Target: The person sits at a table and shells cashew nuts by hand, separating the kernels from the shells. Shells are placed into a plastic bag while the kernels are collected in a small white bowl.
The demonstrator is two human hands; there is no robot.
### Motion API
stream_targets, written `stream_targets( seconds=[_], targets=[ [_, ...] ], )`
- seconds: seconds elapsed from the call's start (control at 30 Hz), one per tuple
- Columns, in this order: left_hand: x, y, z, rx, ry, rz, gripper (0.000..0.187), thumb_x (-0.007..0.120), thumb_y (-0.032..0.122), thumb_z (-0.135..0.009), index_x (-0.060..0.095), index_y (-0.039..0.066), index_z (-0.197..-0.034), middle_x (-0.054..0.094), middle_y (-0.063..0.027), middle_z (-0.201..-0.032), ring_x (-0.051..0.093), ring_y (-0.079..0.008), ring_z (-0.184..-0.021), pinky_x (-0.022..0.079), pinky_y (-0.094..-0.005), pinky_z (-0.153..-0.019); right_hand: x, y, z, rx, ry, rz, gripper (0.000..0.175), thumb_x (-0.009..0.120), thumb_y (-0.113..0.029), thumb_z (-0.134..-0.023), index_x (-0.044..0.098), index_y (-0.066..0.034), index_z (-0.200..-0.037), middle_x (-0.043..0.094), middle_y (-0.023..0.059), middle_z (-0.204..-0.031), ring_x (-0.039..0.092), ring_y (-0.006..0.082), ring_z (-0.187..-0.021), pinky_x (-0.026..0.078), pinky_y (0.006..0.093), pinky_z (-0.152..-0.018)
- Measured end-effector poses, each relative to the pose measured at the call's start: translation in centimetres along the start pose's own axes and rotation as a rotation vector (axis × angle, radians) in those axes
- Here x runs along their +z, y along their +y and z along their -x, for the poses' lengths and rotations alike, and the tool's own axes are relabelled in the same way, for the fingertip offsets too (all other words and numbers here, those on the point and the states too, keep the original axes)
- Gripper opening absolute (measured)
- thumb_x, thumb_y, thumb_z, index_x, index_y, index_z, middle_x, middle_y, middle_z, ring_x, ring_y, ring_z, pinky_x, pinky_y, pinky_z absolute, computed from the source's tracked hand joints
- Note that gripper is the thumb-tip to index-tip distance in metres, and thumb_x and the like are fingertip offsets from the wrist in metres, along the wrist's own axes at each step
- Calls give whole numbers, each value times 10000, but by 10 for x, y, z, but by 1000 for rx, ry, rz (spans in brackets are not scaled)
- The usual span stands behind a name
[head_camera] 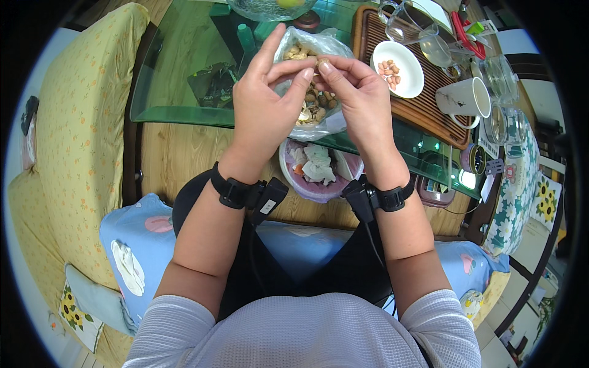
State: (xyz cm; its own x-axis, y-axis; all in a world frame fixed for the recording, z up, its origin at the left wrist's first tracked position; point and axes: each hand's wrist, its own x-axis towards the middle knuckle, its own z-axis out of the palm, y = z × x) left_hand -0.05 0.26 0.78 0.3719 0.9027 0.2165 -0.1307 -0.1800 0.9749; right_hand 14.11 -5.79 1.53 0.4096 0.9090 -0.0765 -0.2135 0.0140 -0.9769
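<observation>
Over an open clear plastic bag [317,133] on the green glass table, my left hand [271,87] and my right hand [361,89] meet at the fingertips. They pinch a peanut [323,60] in its shell between them; the fingers partly hide it. My left index finger points upward, away from the nut. Whole peanuts [298,51] show in the upper part of the bag. Below my fingers lie broken shells [313,114] and darker nuts. Right of my right hand, a white bowl [412,69] contains several shelled pink peanuts [389,72].
The bowl rests on a slatted wooden tea tray [400,108], near a glass pitcher [409,23] and a white mug [464,99]. Below the table's front edge stands a waste bin [294,179] with crumpled tissues. A glass bowl [271,11] is at the far edge.
</observation>
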Motion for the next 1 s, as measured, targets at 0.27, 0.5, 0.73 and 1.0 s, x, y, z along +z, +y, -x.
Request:
stream_targets(
  seconds=[0.27,0.5,0.73,1.0],
  targets=[
    [-1,-4,-1,-242,-182,458,914,761,19,-957,159,-106,-1633,636,-232,-1388,641,-205,-1227,535,-313,-1047,5,2,9,-304,-26,419,209,709,-130,-976,767,-40,-1155,760,115,-836,656,88,-740,545,276,-723],
    [-3,-8,-2,-298,-206,448,893,719,18,-984,117,-134,-1626,696,-216,-1309,677,-179,-1132,559,-296,-971,4,6,10,-354,8,539,176,706,-121,-972,784,-67,-1120,721,183,-793,700,169,-666,550,303,-653],
    [-4,-8,-3,-290,-207,443,899,716,33,-991,102,-132,-1627,720,-203,-1252,689,-152,-1023,575,-271,-876,7,8,11,-246,36,399,188,727,-88,-969,782,-5,-1128,761,122,-795,718,120,-705,563,271,-657],
    [-2,-5,-2,-306,-128,457,841,733,55,-991,199,-130,-1613,735,-207,-1210,702,-144,-938,583,-261,-844,6,-2,5,-85,0,78,241,738,-58,-984,744,77,-1184,789,102,-936,729,102,-807,590,229,-729]
  ],
)
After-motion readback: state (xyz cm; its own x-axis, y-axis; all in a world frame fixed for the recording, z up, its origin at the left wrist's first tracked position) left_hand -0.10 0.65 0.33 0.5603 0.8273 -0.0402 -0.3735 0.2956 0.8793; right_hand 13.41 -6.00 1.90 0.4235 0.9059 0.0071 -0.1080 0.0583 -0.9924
